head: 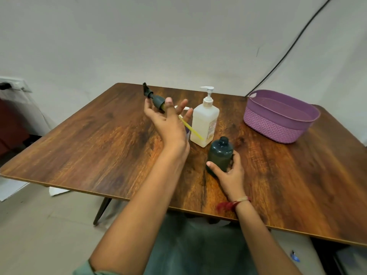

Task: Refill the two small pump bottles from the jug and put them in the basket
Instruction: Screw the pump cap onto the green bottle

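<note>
My right hand [228, 173] grips a small dark green bottle [220, 153] that stands on the wooden table [89, 139] with its neck open. My left hand [168, 120] holds that bottle's dark pump head [154, 97] up above the table, pinched between thumb and fingers, its yellowish dip tube [191, 130] slanting down to the right. Behind it stands a white pump jug [205, 120]. A second small bottle with a white pump top [183, 108] is mostly hidden behind my left hand. The purple basket [278, 124] sits at the far right.
A black cable [294, 44] runs down the wall behind the basket. The table's near edge crosses in front of my lap. A dark red object [12, 124] stands on the floor at the left.
</note>
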